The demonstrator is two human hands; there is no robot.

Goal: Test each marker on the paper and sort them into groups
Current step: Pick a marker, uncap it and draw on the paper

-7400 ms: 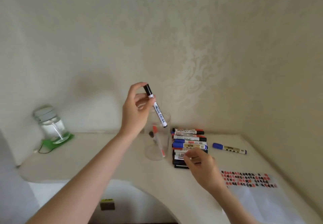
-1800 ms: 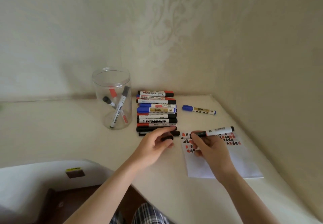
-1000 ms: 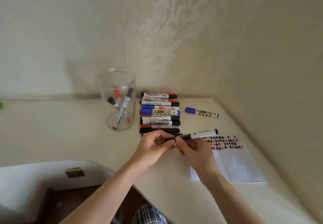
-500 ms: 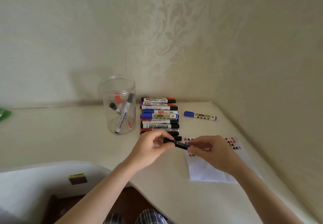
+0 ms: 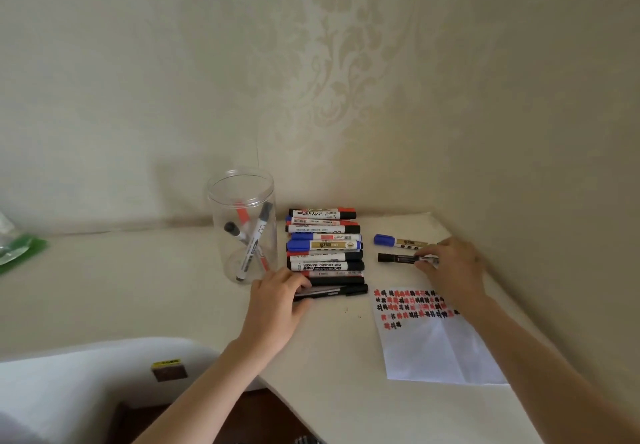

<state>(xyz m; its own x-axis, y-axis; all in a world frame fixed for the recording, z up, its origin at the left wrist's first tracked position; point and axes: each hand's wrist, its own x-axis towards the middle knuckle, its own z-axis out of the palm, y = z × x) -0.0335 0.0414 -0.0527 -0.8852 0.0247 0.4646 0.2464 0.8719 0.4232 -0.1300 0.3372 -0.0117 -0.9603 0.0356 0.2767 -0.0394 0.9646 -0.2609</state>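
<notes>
Where markers [image 5: 323, 249] lie stacked, one label [image 5: 320, 266] reads WHITEBOARD MARKER

1. Two walls [image 5: 173, 80] meet in a corner at the far right, both papered in cream with a faint damask pattern [image 5: 346, 45].
2. A cream tabletop [image 5: 121, 287] runs along the far wall and into that corner.
3. Its near edge curves away on the left, above dark brown floor [image 5: 263, 412].
4. Soft, even light; faint shadows lie along the wall's foot.
</notes>
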